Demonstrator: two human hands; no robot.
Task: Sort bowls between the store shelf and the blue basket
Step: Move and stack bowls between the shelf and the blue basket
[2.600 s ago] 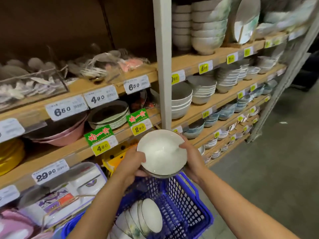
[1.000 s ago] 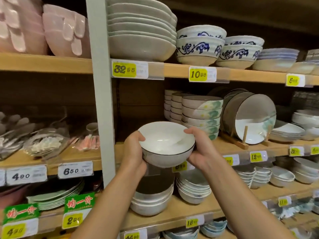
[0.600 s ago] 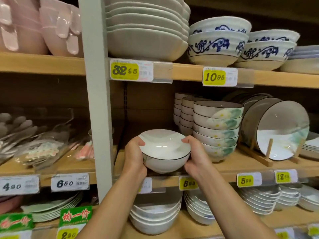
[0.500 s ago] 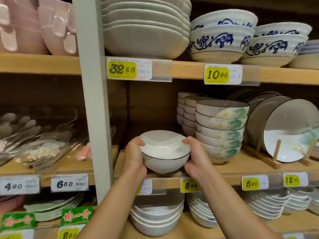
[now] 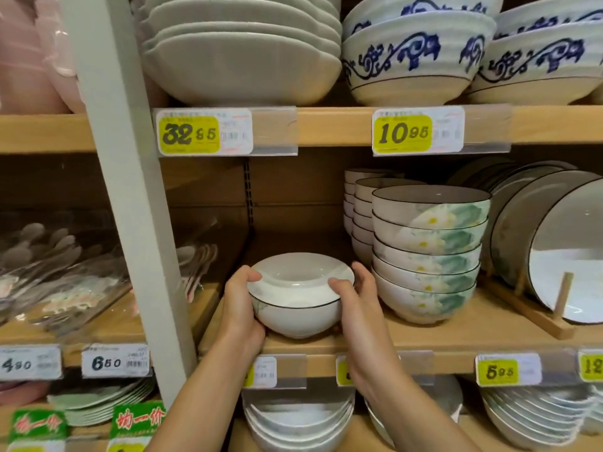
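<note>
A white bowl (image 5: 298, 301) with a thin dark rim sits upright with its foot on the wooden shelf board (image 5: 456, 337), in the open spot left of a stack of flower-painted bowls (image 5: 427, 256). My left hand (image 5: 239, 308) grips its left side, thumb over the rim. My right hand (image 5: 357, 300) holds the right side, thumb on the rim. The blue basket is out of view.
A white upright post (image 5: 130, 203) stands just left of the bowl. Behind the flowered stack are more stacked bowls (image 5: 359, 210). Large plates lean on a wooden rack (image 5: 554, 256) at right. Big bowls (image 5: 417, 53) fill the shelf above, plates and bowls (image 5: 297, 422) the shelf below.
Both hands lifted the bowl up from the blue basket, carried it to the middle shelf and lowered it onto the board beside the flowered stack. The camera moved closer.
</note>
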